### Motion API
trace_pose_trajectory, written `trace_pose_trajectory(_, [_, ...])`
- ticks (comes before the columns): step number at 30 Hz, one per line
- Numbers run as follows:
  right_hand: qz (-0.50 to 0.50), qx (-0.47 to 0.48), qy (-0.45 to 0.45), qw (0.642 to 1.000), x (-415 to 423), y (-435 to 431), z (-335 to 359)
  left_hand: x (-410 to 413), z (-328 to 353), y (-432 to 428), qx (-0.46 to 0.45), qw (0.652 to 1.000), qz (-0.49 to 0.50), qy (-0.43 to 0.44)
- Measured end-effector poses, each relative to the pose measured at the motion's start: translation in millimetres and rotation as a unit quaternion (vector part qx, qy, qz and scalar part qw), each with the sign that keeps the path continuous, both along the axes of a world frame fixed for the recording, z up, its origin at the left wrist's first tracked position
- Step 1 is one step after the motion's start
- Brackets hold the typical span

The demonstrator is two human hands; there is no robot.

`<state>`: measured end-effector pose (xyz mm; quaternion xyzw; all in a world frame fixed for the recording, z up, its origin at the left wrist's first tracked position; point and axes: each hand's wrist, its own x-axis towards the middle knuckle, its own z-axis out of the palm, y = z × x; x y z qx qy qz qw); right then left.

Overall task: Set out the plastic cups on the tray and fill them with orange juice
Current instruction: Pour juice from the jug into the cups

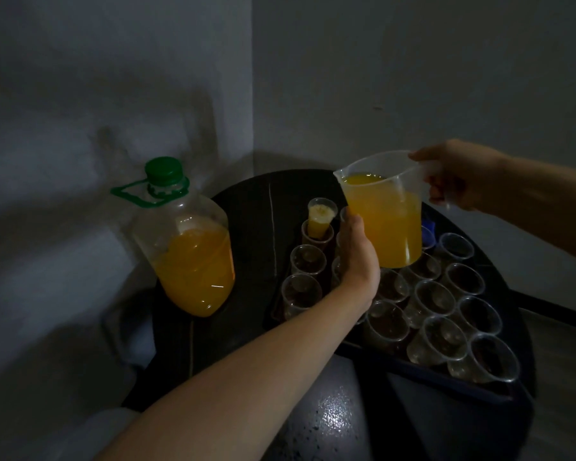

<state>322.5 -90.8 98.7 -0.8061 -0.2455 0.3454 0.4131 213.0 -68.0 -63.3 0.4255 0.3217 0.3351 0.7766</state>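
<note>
One juice bottle [193, 261], one jug [384, 221], one tray [429, 372], and at least fifteen plastic cups [434, 296], some partly hidden.

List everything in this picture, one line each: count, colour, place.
table: one, black, round, in the room's corner
tray: one, dark, on the table's right part
empty cups: more than a dozen, clear, in rows on the tray; some hidden by the hand and jug
filled cup: one, clear with orange juice, far end of the tray's left row
bottle: one, clear with green cap and handle, partly full of orange juice, on the table left of the tray
jug: one, clear, orange juice inside, held above the tray
left hand: among the middle cups; its fingers are hidden
right hand: grips the jug's handle
</note>
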Motion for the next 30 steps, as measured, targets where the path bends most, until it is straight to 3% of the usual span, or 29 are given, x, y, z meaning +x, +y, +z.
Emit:
trace_pose_trajectory(17, [0.022, -0.048, 0.001, 0.999, -2.2, -2.4, 1.7, -6.5, 4.2, -19.7, -0.046, 0.999, -0.020, -0.003])
trace_pose_trajectory(30, [0.051, -0.099, -0.050, 0.993, -9.4, -4.1, 9.2, -6.5, 5.9, -28.7, -0.053, 0.998, -0.006, -0.017])
